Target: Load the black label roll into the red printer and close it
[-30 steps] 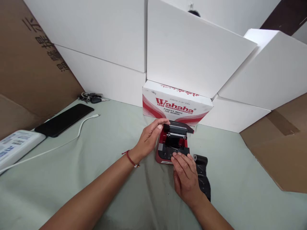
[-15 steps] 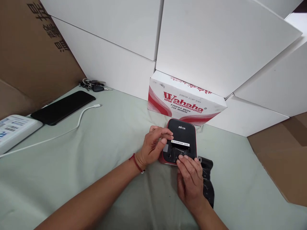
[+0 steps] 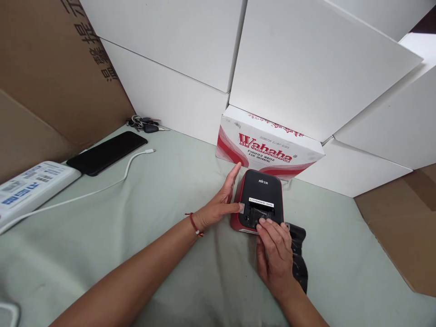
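A small black-topped printer [image 3: 265,186] with red sides lies in front of me. Across its top runs a white warning strip [image 3: 261,202], with crumpled dark film [image 3: 256,217] in the slot below. My left hand [image 3: 223,202] is at the printer's left side, fingers stretched out and upward, its thumb on a grey square [image 3: 241,208] of the top. Bent over the front right edge, my right hand [image 3: 275,245] has its fingertips on the dark film and its thumb below the edge. A dark strip of film [image 3: 299,268] lies partly hidden beside it.
A white and red Wahaha box [image 3: 269,150] stands behind the printer against white panels [image 3: 303,59]. To the left are keys [image 3: 150,127], a black phone [image 3: 107,153], a white cable [image 3: 127,170] and a white box [image 3: 37,186]. Cardboard [image 3: 405,227] borders the right.
My left hand has opened: its fingers have left the printer's top and point upward, and its thumb has come onto the grey square. My right hand stays in place. The view has shifted slightly.
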### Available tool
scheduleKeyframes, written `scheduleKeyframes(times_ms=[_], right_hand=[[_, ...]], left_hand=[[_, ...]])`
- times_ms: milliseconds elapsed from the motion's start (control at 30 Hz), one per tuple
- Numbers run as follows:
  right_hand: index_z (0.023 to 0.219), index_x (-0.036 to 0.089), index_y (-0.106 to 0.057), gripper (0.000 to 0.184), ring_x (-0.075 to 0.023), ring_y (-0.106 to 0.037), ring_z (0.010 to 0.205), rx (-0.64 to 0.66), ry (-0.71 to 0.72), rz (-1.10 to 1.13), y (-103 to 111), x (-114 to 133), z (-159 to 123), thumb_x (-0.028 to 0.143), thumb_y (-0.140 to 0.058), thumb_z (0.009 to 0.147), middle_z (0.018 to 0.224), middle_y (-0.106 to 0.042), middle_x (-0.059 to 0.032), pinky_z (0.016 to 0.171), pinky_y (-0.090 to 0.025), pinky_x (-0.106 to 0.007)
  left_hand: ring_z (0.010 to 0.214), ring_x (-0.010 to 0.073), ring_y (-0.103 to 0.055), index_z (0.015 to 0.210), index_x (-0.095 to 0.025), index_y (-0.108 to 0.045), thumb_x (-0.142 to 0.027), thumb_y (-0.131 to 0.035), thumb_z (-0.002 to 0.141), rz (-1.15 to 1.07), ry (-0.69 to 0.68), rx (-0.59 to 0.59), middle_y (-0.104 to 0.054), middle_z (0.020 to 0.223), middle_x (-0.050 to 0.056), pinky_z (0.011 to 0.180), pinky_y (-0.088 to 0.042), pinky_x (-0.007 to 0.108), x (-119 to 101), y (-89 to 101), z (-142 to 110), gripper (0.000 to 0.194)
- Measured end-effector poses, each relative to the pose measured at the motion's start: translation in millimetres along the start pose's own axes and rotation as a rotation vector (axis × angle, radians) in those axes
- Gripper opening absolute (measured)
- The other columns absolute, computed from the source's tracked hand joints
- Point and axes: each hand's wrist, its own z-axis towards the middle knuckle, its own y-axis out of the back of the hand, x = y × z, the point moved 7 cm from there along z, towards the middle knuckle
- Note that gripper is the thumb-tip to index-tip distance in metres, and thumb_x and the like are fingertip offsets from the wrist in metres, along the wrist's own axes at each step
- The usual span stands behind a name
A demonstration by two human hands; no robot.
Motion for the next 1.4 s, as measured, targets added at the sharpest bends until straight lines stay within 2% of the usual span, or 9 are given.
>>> scheduleKeyframes(times_ms=[333, 533, 600, 733, 900, 1000, 1233, 1300, 1400], right_hand=[[0.147, 0.02, -0.061, 0.048, -0.0249, -0.063, 0.136, 0.151, -0.045, 0.098, 17.4, -0.6, 19.2, 0.008, -0.059, 0.1, 0.14, -0.073, -0.0121, 0.121, -0.046, -0.048], [0.119, 0.024, -0.074, 0.025, -0.0171, -0.075, 0.085, 0.392, -0.358, 0.431, 42.0, -45.0, 92.8, 0.032, -0.051, 0.111, 0.102, -0.08, -0.0044, 0.08, -0.06, -0.03], [0.117, 0.023, -0.074, 0.028, -0.0174, -0.075, 0.083, 0.488, -0.39, 0.273, 27.2, -57.5, 116.7, 0.035, -0.05, 0.111, 0.101, -0.079, -0.0049, 0.08, -0.058, -0.03], [0.13, 0.021, -0.073, 0.03, -0.0295, -0.075, 0.112, 0.948, -0.335, -0.194, -37.1, -69.4, 132.7, 0.025, -0.06, 0.103, 0.126, -0.078, -0.012, 0.091, -0.056, -0.038], [0.12, 0.015, -0.078, 0.03, -0.0378, -0.074, 0.111, 1.04, -0.357, -0.281, -66.7, -70.3, 137.2, 0.019, -0.071, 0.09, 0.117, -0.08, -0.0192, 0.088, -0.054, -0.042], [0.126, 0.017, -0.075, 0.034, -0.0334, -0.072, 0.115, 1.017, -0.372, -0.236, -44.6, -66.5, 134.3, 0.022, -0.069, 0.093, 0.127, -0.077, -0.0155, 0.093, -0.054, -0.04], [0.134, 0.027, -0.069, 0.045, -0.0237, -0.073, 0.107, 0.663, -0.649, 0.439, 69.3, -95.9, 115.1, 0.056, -0.062, 0.1, 0.125, -0.077, -0.0052, 0.089, -0.059, -0.034], [0.125, 0.025, -0.072, 0.043, -0.0238, -0.072, 0.105, 0.68, -0.713, 0.424, 73.8, -117.6, 100.2, 0.057, -0.064, 0.098, 0.122, -0.078, -0.0059, 0.089, -0.058, -0.034], [0.111, 0.021, -0.076, 0.035, -0.0236, -0.072, 0.093, 0.841, -0.741, 0.345, 45.4, -138.1, 71.2, 0.05, -0.066, 0.094, 0.108, -0.081, -0.0064, 0.083, -0.059, -0.036]], left_hand=[[0.172, 0.0348, 0.004, 0.174, -0.037, -0.004, -0.023, -0.075, 0.081, -0.108, 0.149, 0.025, 0.001, 0.186, 0.0, 0.139, -0.01, 0.055, 14.7, -1.2, -1.1, 0.118], [0.165, 0.0387, -0.022, 0.174, -0.037, -0.008, -0.027, -0.067, 0.084, -0.064, 0.202, 0.049, -0.025, 0.181, 0.003, 0.133, -0.025, 0.059, 18.8, -0.7, 0.7, 0.108], [0.163, 0.0394, -0.027, 0.173, -0.034, -0.009, -0.029, -0.067, 0.082, -0.053, 0.212, 0.038, -0.034, 0.177, 0.005, 0.131, -0.03, 0.059, 19.7, 0.2, 2.3, 0.109], [0.16, 0.04, -0.031, 0.172, -0.027, -0.017, -0.029, -0.068, 0.078, -0.026, 0.216, 0.022, -0.041, 0.171, 0.009, 0.129, -0.033, 0.057, 20.9, 3.0, 4.6, 0.107], [0.156, 0.0384, -0.039, 0.171, -0.027, -0.021, -0.03, -0.071, 0.08, -0.004, 0.205, 0.037, -0.041, 0.172, 0.009, 0.128, -0.036, 0.053, 23.3, 6.0, 4.5, 0.104], [0.155, 0.0375, -0.041, 0.171, -0.028, -0.021, -0.03, -0.071, 0.081, -0.032, 0.188, 0.041, -0.044, 0.169, 0.009, 0.129, -0.035, 0.054, 23.6, 6.0, 4.2, 0.103], [0.156, 0.0382, -0.041, 0.171, -0.028, -0.021, -0.029, -0.07, 0.081, -0.064, 0.211, 0.037, -0.047, 0.167, 0.011, 0.131, -0.031, 0.058, 22.4, 4.2, 5.2, 0.102], [0.158, 0.0379, -0.038, 0.171, -0.027, -0.021, -0.029, -0.07, 0.08, -0.05, 0.202, 0.04, -0.045, 0.169, 0.011, 0.134, -0.026, 0.058, 22.7, 4.4, 6.7, 0.103], [0.164, 0.0371, -0.03, 0.171, -0.027, -0.022, -0.031, -0.07, 0.08, -0.027, 0.172, 0.034, -0.036, 0.175, 0.01, 0.137, -0.018, 0.057, 24.6, 6.0, 8.7, 0.102]])
